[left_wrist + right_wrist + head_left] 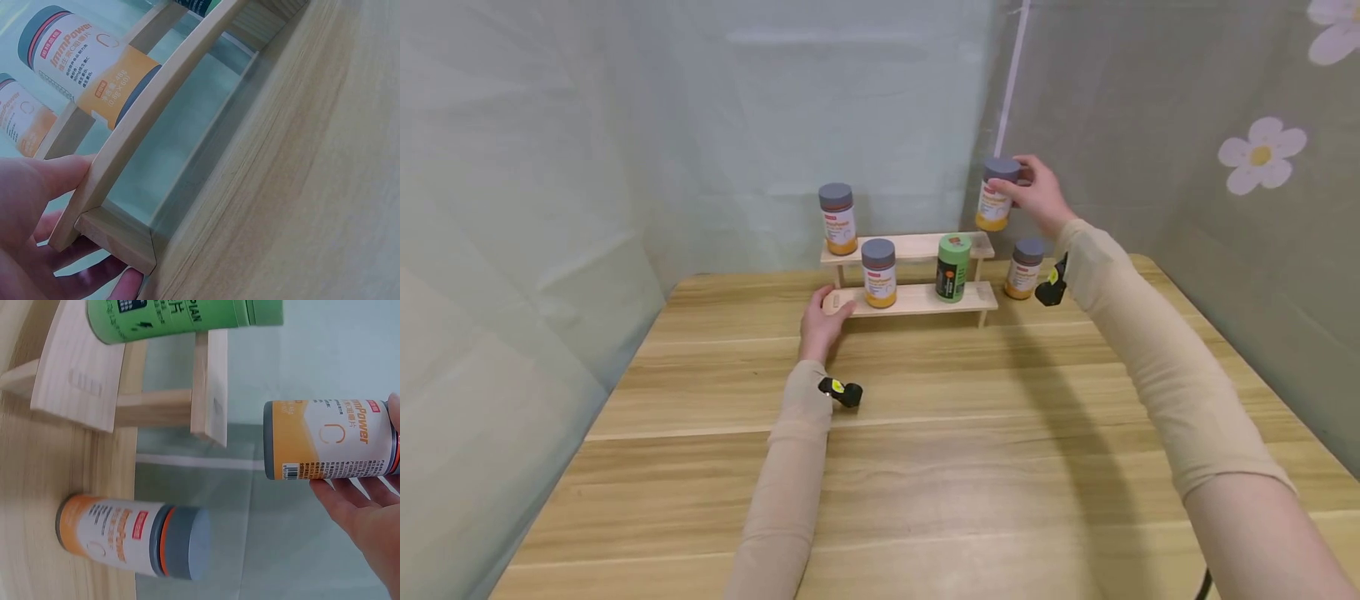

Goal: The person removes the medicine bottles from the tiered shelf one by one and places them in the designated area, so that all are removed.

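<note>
We see a wooden table (910, 483) bearing a two-tier wooden rack (917, 297); the left hand (820, 323) grips the left end of its lower tier, fingers curled about it; the right hand (1039, 196) holds a grey-lidded bottle (993, 210) by its lid end, in the air near the upper tier's right end; we find a matching bottle (839, 223) at the upper tier's left, a second match (880, 279) at the lower tier's left, a third match (1022, 275) on the table beside the rack's right end; a green bottle (952, 271) stands toward the lower tier's right.
</note>
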Motion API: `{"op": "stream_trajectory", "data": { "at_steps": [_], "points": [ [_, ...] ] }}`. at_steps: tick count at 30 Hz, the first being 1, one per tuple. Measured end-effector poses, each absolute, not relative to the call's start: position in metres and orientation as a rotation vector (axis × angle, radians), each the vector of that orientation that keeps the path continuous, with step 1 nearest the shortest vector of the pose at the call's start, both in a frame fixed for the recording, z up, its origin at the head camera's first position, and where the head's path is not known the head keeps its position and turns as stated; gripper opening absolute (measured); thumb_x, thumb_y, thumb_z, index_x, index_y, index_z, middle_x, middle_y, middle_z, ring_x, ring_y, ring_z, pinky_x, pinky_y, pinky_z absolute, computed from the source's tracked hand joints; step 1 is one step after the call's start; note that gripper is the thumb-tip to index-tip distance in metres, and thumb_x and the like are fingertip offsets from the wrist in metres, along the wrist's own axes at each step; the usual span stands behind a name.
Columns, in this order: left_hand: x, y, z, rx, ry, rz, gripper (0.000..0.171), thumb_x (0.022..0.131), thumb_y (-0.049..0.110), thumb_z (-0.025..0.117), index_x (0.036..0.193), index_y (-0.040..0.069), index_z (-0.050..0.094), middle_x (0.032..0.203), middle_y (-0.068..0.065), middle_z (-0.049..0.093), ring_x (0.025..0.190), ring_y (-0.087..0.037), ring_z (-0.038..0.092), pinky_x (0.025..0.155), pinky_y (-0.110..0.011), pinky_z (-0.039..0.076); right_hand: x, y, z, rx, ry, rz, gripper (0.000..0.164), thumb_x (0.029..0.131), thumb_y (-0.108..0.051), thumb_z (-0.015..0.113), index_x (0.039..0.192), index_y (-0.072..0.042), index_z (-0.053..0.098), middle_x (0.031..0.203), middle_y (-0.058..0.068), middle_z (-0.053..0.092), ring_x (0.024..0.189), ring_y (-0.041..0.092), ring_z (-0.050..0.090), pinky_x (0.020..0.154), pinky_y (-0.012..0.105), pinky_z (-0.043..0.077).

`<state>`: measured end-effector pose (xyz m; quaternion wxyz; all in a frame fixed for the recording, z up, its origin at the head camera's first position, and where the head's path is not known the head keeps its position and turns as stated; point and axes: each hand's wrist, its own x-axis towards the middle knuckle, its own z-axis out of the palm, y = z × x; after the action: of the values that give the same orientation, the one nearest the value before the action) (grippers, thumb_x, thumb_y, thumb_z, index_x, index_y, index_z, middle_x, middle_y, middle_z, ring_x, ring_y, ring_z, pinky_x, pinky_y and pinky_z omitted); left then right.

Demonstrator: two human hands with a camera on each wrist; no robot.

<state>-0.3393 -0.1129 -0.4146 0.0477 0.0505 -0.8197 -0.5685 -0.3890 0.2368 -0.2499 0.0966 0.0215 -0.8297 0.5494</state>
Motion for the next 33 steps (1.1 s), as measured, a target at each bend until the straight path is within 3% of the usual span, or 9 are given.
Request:
{"op": "stream_trajectory", "data": {
  "at_steps": [6, 22, 33],
  "points": [
    [-0.342, -0.112, -0.414, 0.143, -2.5, -1.739, 0.064, 0.09, 0.031, 0.067, 0.146, 0.014, 0.04, 0.155, -0.01, 0.038, 0.145, -0.027, 0.033, 0.122, -0.04, 0.026, -0.384, 0.25, -0.248, 0.044, -2.481, 1.599, 0.065, 0.092, -0.036, 0.063, 0.146, -0.014, 0.034, 0.148, 0.015, 0.042, 0.131, 0.024, 0.045, 0.109, 0.043, 0.043],
    [-0.341, -0.117, -0.419, 0.134, -2.491, -1.731, 0.064, 0.09, 0.031, 0.067, 0.146, 0.012, 0.04, 0.154, -0.012, 0.039, 0.144, -0.028, 0.034, 0.121, -0.041, 0.026, -0.382, 0.28, -0.257, -0.014, -2.507, 1.547, 0.069, 0.092, -0.034, 0.063, 0.149, -0.01, 0.03, 0.15, 0.018, 0.039, 0.131, 0.026, 0.044, 0.105, 0.04, 0.043],
    [-0.345, -0.12, -0.418, 0.153, -2.495, -1.721, 0.064, 0.091, 0.032, 0.067, 0.146, 0.013, 0.041, 0.155, -0.011, 0.038, 0.145, -0.028, 0.033, 0.122, -0.041, 0.025, -0.379, 0.299, -0.256, -0.094, -2.47, 1.633, 0.068, 0.092, -0.034, 0.064, 0.148, -0.012, 0.031, 0.153, 0.015, 0.037, 0.129, 0.021, 0.044, 0.113, 0.042, 0.039]
  ]
}}
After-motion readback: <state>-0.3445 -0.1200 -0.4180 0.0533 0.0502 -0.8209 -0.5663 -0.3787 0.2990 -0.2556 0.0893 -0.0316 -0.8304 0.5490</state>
